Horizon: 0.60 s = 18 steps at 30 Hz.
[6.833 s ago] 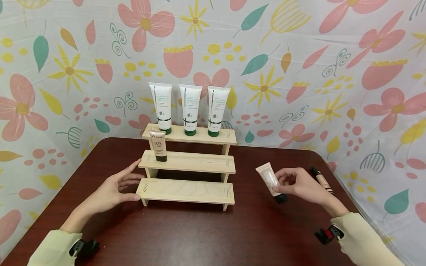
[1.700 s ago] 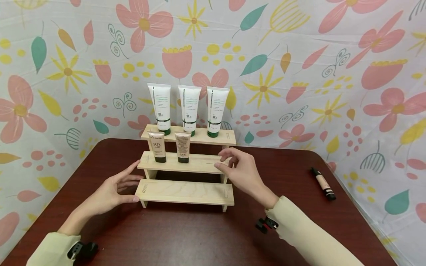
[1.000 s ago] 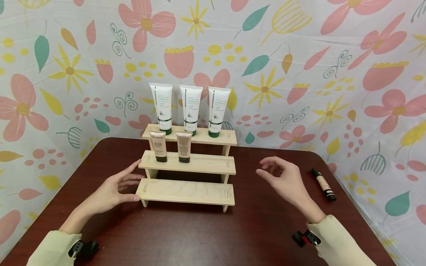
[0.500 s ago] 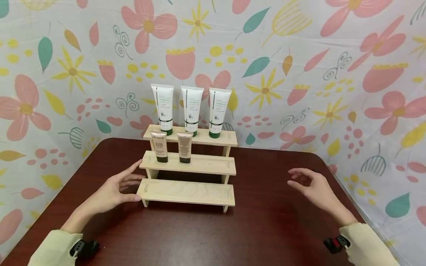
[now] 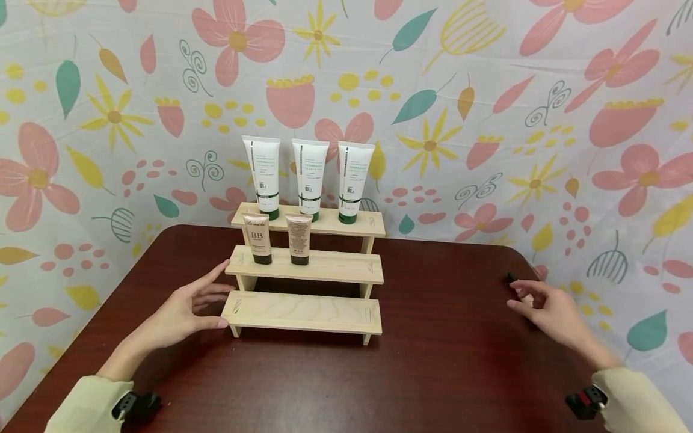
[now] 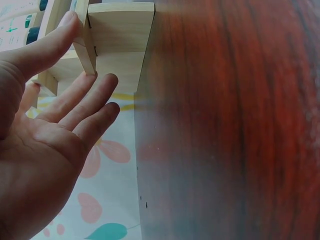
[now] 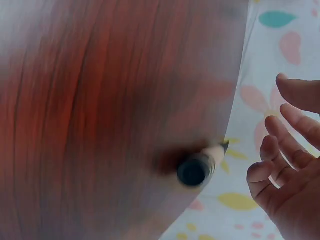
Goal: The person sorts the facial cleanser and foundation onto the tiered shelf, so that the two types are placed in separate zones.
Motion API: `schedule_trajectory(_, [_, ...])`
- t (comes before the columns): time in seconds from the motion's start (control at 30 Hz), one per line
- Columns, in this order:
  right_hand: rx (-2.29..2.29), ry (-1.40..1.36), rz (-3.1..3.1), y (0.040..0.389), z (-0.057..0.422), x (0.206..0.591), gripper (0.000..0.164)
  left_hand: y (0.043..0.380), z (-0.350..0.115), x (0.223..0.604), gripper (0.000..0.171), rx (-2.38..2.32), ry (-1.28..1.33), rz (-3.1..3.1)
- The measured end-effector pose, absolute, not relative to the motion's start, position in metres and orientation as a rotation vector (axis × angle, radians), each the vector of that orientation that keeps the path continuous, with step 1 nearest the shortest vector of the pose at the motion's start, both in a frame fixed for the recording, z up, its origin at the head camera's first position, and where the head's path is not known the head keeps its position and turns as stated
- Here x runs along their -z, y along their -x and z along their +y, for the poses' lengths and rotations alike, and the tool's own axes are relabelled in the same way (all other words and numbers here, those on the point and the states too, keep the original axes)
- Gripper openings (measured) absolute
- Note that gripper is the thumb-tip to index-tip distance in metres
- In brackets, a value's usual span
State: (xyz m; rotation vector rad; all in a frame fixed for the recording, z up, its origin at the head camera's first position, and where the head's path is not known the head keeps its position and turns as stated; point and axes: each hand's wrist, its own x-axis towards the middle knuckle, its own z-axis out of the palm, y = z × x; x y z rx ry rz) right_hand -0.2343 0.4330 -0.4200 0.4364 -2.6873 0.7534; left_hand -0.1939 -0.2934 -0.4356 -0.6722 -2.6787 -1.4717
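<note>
On the left, my left hand (image 5: 175, 313) rests its thumb and fingertips against the left end of a three-tier wooden stand (image 5: 303, 311); its fingers are nearly straight. A beige BB cream tube (image 5: 257, 237) and a second beige tube (image 5: 299, 236) with its text side outward stand upright on the middle tier. At the far right, my right hand (image 5: 557, 314) is over a slim beige cosmetic tube (image 7: 215, 154) with black ends, lying on the table. The head view shows it mostly hidden by that hand. Loosely bent fingers (image 7: 287, 145) appear apart from it in the right wrist view.
Three white tubes with green caps, one of them a middle tube (image 5: 310, 174), stand on the top tier. The dark red table (image 5: 433, 361) ends at the right beside a floral cloth (image 5: 433, 60), which also hangs behind the stand.
Earlier my right hand held the second beige tube; that tube now stands on the middle tier. The empty right hand has moved right to the slim tube. My left hand stays at the stand.
</note>
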Motion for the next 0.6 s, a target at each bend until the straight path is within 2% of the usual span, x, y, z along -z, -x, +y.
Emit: schedule_trajectory(0.6, [-0.691,-0.347,-2.98,0.252,0.483,0.418,0.043,0.193,-0.293,0.433,0.107,1.516,0.69,-2.658])
